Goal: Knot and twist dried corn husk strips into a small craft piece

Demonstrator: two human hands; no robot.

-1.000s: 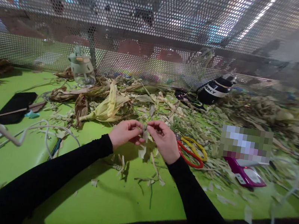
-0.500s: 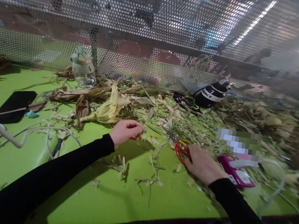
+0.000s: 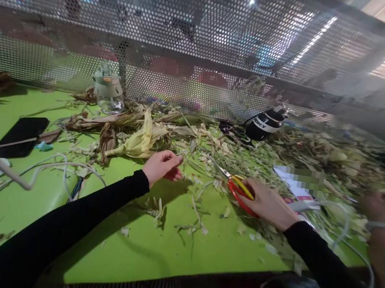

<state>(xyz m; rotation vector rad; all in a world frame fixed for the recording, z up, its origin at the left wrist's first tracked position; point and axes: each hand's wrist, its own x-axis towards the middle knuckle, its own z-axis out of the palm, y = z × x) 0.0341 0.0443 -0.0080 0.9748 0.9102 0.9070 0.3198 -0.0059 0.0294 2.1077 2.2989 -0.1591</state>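
Note:
My right hand (image 3: pixel 271 202) is wrapped round the red and yellow handles of a pair of scissors (image 3: pixel 240 189). Their metal blades point left and away, low over the green table (image 3: pixel 176 244). To the left, my left hand (image 3: pixel 162 167) hovers above the table with thumb and half-curled fingers apart; I see nothing between them. Just behind it lies a yellow-green corn husk (image 3: pixel 144 139) with its stalk end toward the left. Thin plant scraps (image 3: pixel 198 215) are scattered on the table between and below my hands.
A clear bottle (image 3: pixel 109 92) and a black bottle (image 3: pixel 266 124) stand by the perforated metal screen (image 3: pixel 181 30). A phone (image 3: pixel 21 136) and a white cable (image 3: pixel 6 168) lie left. Dried plant matter (image 3: pixel 323 150) is heaped right, near another person's hand (image 3: pixel 384 211).
My left fingers have loosened, and the pale bit at their tips no longer shows. My right hand has shifted slightly right with the scissors. The other person's arm has come further into view.

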